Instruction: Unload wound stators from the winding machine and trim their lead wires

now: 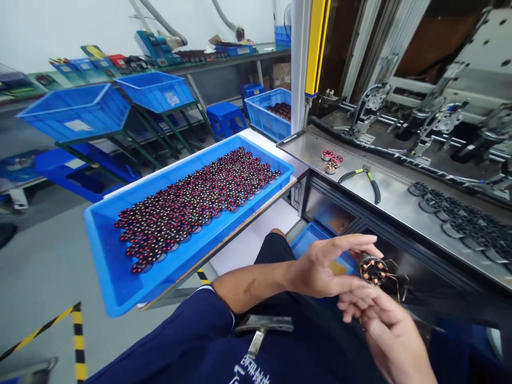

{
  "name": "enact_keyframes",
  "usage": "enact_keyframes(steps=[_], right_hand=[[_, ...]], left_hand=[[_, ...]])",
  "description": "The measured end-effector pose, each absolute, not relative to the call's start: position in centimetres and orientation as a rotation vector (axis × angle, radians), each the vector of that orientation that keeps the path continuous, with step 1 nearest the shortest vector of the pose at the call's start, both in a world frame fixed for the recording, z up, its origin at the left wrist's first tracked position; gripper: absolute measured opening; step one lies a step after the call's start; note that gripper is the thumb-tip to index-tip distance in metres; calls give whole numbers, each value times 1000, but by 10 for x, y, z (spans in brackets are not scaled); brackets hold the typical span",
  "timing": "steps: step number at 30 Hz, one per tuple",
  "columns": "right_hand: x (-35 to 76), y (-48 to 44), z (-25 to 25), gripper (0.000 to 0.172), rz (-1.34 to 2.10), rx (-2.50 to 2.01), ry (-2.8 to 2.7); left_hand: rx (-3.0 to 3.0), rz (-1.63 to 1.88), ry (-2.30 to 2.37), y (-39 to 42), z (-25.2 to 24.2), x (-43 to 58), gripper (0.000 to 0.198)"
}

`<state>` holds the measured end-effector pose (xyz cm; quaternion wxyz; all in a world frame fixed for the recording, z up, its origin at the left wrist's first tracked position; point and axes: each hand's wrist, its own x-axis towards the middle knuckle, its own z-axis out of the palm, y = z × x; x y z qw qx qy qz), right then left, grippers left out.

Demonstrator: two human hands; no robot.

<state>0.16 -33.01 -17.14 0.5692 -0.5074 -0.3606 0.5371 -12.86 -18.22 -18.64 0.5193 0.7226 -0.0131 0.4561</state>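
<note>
Clockwise aside, L to R: striped floor tape at far L, w/ two blue bins on stands behind. Next, a long blue tray, its floor largely covered w/ small red-and-copper rings; a blue crate w/ dark parts stands beyond its far end. L hand reaches in from the L, fingers bent and gripping a coil ring w/ copper windings, held near the front edge of the steel counter; loose wires trail off its R side. On the counter: three loose rings close together, then green-handled pliers, handles spread. R hand, just below the coil ring, has curled fingers; can't tell if they grip anything. Far R: rows of dark rings on the counter, w/ a machine behind.
</note>
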Motion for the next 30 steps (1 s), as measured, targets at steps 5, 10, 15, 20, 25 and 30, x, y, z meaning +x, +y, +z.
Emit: enact_keyframes(steps=[5,10,15,20,25,30], right_hand=[[-27,-326,-161,22,1183,-1172,-549],[-18,-341,-162,17,1180,-1190,-708],[3,-347,-177,20,1133,-1321,-808],[21,-332,-162,39,994,-1238,-685],[16,-322,-149,37,1073,-1311,-606],[14,-329,-152,38,1135,-1312,-659]], left_hand=[[1670,1082,-42,-186,-185,-120,77],[1378,880,-10,-188,-189,-117,77],[1123,644,-26,-189,-187,-117,71],[1174,571,-56,-192,-185,-117,72],[1238,647,-12,-199,-189,-111,91],[1201,726,32,-198,-190,-113,89]])
